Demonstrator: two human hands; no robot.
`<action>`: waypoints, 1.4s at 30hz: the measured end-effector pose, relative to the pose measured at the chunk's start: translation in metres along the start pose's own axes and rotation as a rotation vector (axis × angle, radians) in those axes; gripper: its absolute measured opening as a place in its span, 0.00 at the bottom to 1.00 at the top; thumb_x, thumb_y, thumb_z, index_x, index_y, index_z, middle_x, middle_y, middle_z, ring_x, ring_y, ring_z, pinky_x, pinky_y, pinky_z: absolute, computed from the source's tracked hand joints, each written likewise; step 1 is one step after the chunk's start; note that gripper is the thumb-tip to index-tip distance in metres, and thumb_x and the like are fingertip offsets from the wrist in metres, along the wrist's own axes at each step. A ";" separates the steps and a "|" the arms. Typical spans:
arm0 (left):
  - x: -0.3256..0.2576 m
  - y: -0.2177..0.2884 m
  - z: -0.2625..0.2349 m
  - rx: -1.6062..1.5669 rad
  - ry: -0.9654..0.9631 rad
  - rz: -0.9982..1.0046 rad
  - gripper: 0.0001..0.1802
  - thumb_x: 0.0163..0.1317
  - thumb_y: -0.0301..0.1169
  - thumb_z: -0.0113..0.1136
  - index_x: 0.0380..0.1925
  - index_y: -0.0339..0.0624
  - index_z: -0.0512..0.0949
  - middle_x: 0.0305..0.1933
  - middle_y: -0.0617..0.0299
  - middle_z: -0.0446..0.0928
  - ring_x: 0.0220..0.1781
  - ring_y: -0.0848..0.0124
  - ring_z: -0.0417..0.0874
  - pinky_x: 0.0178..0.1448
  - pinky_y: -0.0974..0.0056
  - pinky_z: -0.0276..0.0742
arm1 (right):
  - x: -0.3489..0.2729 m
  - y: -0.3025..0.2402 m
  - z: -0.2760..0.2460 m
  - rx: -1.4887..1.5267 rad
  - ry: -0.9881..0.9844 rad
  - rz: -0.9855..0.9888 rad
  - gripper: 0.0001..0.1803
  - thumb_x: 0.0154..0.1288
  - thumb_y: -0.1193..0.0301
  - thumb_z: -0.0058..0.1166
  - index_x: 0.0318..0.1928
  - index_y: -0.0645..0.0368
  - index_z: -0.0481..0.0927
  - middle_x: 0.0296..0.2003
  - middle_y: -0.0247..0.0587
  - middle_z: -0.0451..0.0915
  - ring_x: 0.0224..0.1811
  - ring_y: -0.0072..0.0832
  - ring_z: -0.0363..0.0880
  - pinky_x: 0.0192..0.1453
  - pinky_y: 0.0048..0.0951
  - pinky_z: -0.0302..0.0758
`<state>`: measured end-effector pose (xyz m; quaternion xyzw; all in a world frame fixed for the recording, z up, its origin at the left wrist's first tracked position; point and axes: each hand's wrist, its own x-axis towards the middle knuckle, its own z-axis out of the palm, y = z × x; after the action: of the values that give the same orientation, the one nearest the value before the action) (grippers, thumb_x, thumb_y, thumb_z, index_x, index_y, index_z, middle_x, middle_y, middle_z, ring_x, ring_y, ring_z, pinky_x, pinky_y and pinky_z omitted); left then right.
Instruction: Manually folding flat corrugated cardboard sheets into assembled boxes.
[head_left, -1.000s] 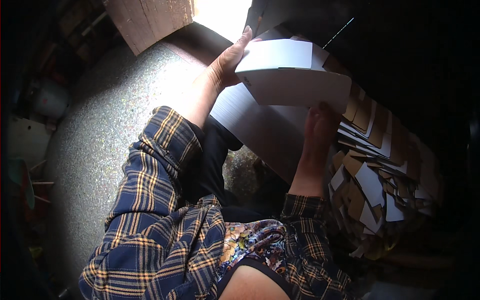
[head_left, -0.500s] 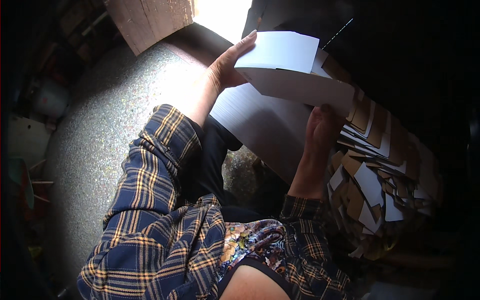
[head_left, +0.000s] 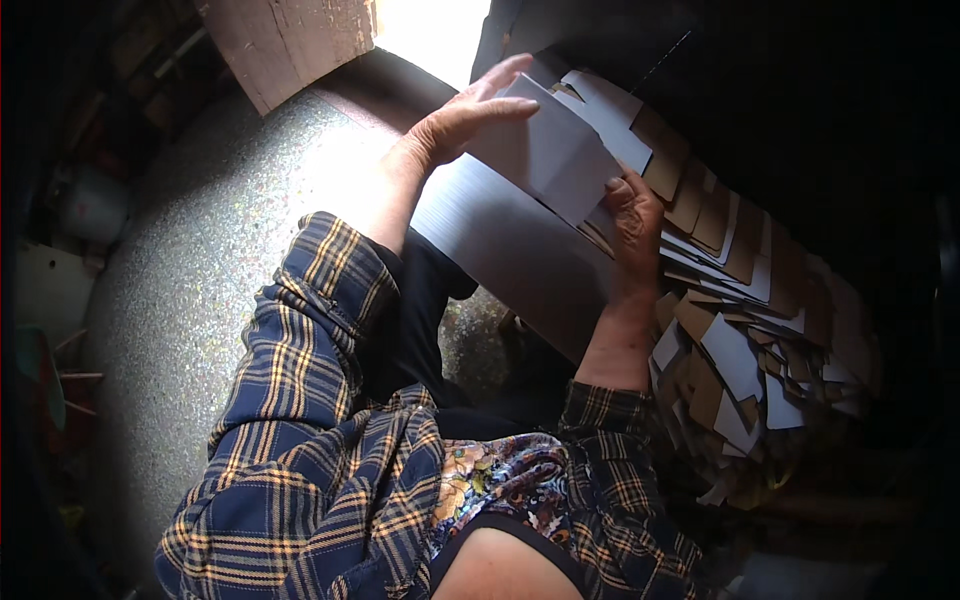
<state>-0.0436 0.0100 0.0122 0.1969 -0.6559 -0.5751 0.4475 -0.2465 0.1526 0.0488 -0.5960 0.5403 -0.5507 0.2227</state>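
Observation:
A white folding carton (head_left: pixel 565 160), its brown inner side showing along the lower edge, slants above a pale board. My right hand (head_left: pixel 635 220) grips the carton's right end, thumb on top. At its far left end is my left hand (head_left: pixel 470 120), fingers stretched out and apart, the thumb lying over the carton's corner. The pale flat board (head_left: pixel 480 225) lies under the carton, in front of my knees. Just right of my right hand, a row of flat white and brown carton blanks (head_left: pixel 720 215) overlaps in a long fanned stack.
More cartons (head_left: pixel 730 375) lie in a jumbled heap at the right, nearer me. A worn wooden panel (head_left: pixel 290 45) stands at the upper left beside bright light. Speckled floor (head_left: pixel 200 260) stretches along the left. Deep shadow hides the far right.
The carton has turned and flattened, its long flap no longer facing me. My left fingers have spread from their grip, while my right hand has moved up slightly with its thumb now on top.

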 end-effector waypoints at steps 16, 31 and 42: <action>-0.003 0.005 0.003 -0.062 -0.126 -0.120 0.54 0.48 0.73 0.52 0.69 0.54 0.56 0.70 0.49 0.58 0.73 0.56 0.54 0.73 0.46 0.50 | 0.003 -0.015 0.028 -0.099 0.001 -0.073 0.07 0.54 0.83 0.52 0.32 0.64 0.81 0.26 0.32 0.80 0.29 0.18 0.75 0.36 0.22 0.72; 0.004 -0.012 0.029 0.693 0.010 -0.232 0.60 0.39 0.55 0.70 0.68 0.35 0.52 0.58 0.37 0.71 0.59 0.50 0.75 0.62 0.55 0.71 | -0.002 0.015 0.055 -0.687 -0.308 -0.415 0.04 0.49 0.79 0.54 0.26 0.56 0.79 0.25 0.41 0.77 0.31 0.40 0.78 0.38 0.38 0.73; 0.005 -0.014 -0.016 1.043 0.320 -0.382 0.51 0.38 0.51 0.64 0.66 0.51 0.58 0.55 0.35 0.69 0.57 0.48 0.76 0.60 0.55 0.73 | -0.021 0.027 0.067 -0.613 0.106 -0.453 0.11 0.47 0.79 0.56 0.34 0.56 0.78 0.34 0.42 0.75 0.40 0.41 0.76 0.46 0.38 0.74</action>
<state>-0.0367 -0.0068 0.0001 0.5910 -0.7297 -0.2093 0.2730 -0.1937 0.1407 -0.0027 -0.7099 0.5453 -0.4290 -0.1210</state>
